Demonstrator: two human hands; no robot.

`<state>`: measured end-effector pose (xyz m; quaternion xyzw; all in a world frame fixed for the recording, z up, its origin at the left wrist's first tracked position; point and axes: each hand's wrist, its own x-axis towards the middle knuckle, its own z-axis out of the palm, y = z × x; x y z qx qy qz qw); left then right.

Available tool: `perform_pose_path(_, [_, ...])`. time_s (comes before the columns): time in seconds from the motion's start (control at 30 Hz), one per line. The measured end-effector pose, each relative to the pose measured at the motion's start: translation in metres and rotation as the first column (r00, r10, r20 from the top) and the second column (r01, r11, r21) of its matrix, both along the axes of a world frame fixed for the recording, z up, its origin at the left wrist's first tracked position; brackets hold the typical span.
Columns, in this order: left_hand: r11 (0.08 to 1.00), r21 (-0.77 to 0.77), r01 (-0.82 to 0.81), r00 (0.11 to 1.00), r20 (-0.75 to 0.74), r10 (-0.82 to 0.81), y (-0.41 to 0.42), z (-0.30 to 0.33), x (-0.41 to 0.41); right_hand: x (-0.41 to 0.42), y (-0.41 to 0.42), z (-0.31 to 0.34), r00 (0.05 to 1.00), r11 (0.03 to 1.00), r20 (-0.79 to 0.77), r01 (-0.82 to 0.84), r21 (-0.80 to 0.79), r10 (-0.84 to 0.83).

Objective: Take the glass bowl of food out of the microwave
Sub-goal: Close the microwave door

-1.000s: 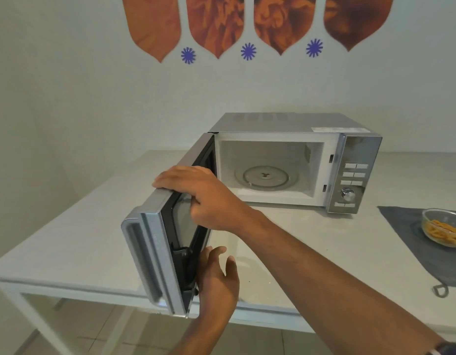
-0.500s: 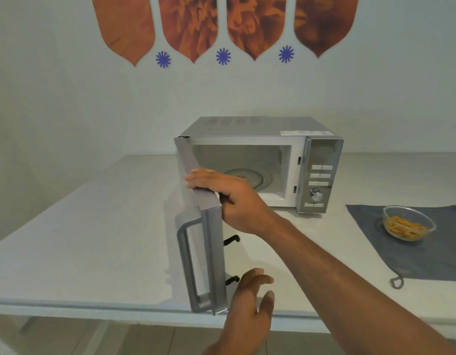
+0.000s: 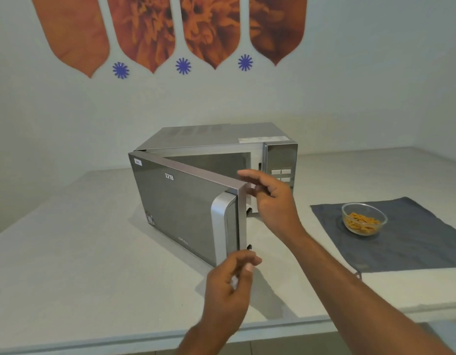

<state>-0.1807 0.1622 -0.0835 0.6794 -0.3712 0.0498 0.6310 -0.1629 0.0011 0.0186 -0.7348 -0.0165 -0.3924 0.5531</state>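
1. Right hand (image 3: 271,201): fingers (image 3: 247,173) loosely spread at the microwave door (image 3: 186,206) top corner, holding nothing. Left hand (image 3: 228,285): fingers curled by the door's lower edge; contact unclear.
2. Door half ajar.
3. Glass bowl (image 3: 364,218) of food sits on the grey cloth (image 3: 414,234), on the table (image 3: 81,265), outside the microwave.
4. Likely rigid, slick, breakable, possibly hot: grip the rim both sides.

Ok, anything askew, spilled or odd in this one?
Nothing spilled or damaged. The glass bowl sits upright on the grey cloth, food inside. The microwave door is only half shut, right hand at its edge.
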Motion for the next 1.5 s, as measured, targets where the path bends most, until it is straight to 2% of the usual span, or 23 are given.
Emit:
perform_pose_path(0.1, [0.987, -0.123, -0.103, 0.994, 0.029, 0.107, -0.009, 0.013, 0.010, -0.010, -0.008, -0.020, 0.986, 0.978, 0.032, 0.160, 0.132, -0.166])
perform_pose_path(0.23, [0.956, -0.169, -0.242, 0.969, 0.014, 0.247, -0.028, 0.034, 0.035, -0.017, -0.007, -0.056, 0.980, 0.961, -0.022, 0.200, 0.189, -0.199])
perform_pose_path(0.33, [0.966, -0.112, -0.233, 0.973, -0.032, 0.230, -0.048, 0.049, 0.058, -0.015, -0.004, -0.074, 0.976, 0.966, -0.122, 0.197, 0.168, -0.178])
perform_pose_path(0.57, [0.995, 0.046, -0.090, 0.990, -0.104, 0.095, -0.091, 0.066, 0.098, 0.010, -0.015, -0.088, 0.943, 0.967, -0.296, 0.206, 0.151, -0.154])
perform_pose_path(0.8, [0.996, 0.058, -0.066, 0.991, -0.109, 0.072, -0.127, 0.071, 0.124, 0.038, -0.041, -0.085, 0.945, 0.972, -0.273, 0.214, 0.096, -0.181])
perform_pose_path(0.93, [0.991, 0.094, -0.097, 0.992, -0.073, 0.104, -0.142, 0.072, 0.139, 0.055, -0.056, -0.084, 0.922, 0.966, -0.323, 0.250, 0.068, -0.216])
perform_pose_path(1.13, [0.980, 0.142, -0.137, 0.990, 0.003, 0.138, -0.161, 0.075, 0.159, 0.078, -0.074, -0.081, 0.904, 0.957, -0.372, 0.267, 0.112, -0.208])
perform_pose_path(1.5, [0.975, 0.127, -0.183, 0.983, 0.014, 0.183, -0.175, 0.076, 0.171, 0.093, -0.086, -0.079, 0.900, 0.954, -0.365, 0.288, 0.084, -0.239])
